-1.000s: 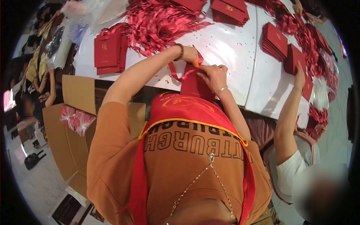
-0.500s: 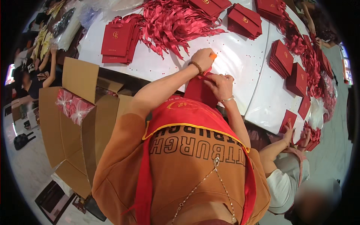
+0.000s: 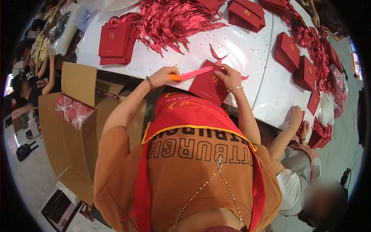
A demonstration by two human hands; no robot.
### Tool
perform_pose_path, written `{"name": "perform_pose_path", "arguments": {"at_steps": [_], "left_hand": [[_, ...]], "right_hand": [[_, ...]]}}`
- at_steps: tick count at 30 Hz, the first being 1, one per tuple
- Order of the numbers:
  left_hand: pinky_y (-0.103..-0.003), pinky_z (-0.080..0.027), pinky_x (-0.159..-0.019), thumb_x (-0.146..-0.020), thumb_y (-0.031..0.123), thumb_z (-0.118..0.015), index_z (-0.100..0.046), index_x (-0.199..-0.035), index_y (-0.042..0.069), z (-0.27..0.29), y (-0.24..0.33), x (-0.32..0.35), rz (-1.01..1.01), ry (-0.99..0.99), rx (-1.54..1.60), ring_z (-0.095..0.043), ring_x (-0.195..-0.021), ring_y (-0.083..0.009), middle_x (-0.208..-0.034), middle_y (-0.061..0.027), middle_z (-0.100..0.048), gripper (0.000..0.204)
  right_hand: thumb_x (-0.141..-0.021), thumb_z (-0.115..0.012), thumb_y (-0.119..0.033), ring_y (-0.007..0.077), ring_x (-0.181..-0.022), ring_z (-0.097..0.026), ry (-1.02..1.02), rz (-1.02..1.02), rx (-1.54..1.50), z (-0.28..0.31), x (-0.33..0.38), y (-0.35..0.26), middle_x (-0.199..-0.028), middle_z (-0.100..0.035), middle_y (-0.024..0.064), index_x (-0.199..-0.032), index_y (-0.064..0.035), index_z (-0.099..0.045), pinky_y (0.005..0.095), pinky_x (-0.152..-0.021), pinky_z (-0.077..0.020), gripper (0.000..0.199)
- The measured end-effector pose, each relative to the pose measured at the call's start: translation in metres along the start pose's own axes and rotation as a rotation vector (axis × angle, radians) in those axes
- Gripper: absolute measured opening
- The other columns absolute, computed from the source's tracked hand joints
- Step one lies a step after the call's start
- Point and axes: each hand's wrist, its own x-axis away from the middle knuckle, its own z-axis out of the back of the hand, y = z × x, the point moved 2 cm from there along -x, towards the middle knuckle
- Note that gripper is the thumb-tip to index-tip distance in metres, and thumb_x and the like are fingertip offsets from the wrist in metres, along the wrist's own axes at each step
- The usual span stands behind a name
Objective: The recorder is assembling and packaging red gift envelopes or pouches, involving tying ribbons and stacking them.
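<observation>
My left hand [image 3: 167,74] is closed around something with an orange end [image 3: 175,77]. From it a straight, bright pink strip [image 3: 197,72] runs to the top of a red paper bag [image 3: 206,86]; I cannot tell whether the strip is ribbon or part of a tool. The bag lies tilted at the table's near edge, its gold emblem facing up. My right hand [image 3: 228,76] grips its upper right edge, thumb and fingers pressed together. Loose red ribbon ends [image 3: 217,55] stick out beyond the bag's top.
A red ribbon heap [image 3: 174,23] covers the far table [image 3: 154,69]. Stacked red bags lie left [image 3: 114,40] and right [image 3: 288,52]. Left of me stands an open carton [image 3: 63,133] with wrapped red items. A co-worker's hands [image 3: 296,118] work at the right edge.
My left hand has pulled back left and toward me, and the pink strip now shows stretched out. The bag has come into fuller view, with its emblem showing. My right hand stays by its top.
</observation>
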Motion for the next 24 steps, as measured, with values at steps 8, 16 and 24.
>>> {"name": "perform_pose_path", "arguments": {"at_steps": [8,16,24], "left_hand": [[-0.032,-0.044,-0.078,-0.090,0.021,-0.044,-0.045,-0.115,0.001,0.038,0.018,0.025,-0.004,-0.017,1.302,-0.058,-0.080,-0.0198,-0.085,-0.0100,-0.058,0.032],[-0.040,-0.034,-0.099,-0.087,0.014,-0.045,-0.028,-0.130,-0.005,0.056,0.072,0.014,-0.266,0.091,1.310,-0.043,-0.117,-0.0309,-0.118,-0.0203,-0.049,0.050],[-0.032,-0.042,-0.079,-0.082,0.013,-0.056,-0.061,-0.103,0.003,0.059,0.079,-0.018,0.096,0.369,0.429,-0.053,-0.092,-0.0234,-0.108,-0.0073,-0.057,0.024]], "right_hand": [[-0.074,-0.062,-0.040,0.0223,-0.073,-0.062,-0.024,-0.028,0.078,-0.004,-0.011,0.004,-0.079,-0.065,0.0065,-0.100,-0.0192,-0.061,0.0329,-0.065,-0.0452,0.034],[-0.073,-0.063,-0.040,0.0212,-0.072,-0.063,-0.051,-0.008,0.084,-0.006,-0.015,-0.001,-0.077,-0.065,0.0071,-0.100,-0.0204,-0.061,0.0320,-0.065,-0.0453,0.034],[-0.072,-0.064,-0.039,0.0218,-0.072,-0.062,-0.089,0.055,0.145,-0.018,-0.024,-0.016,-0.074,-0.065,0.0045,-0.093,-0.0164,-0.062,0.0370,-0.070,-0.0415,0.031]]}}
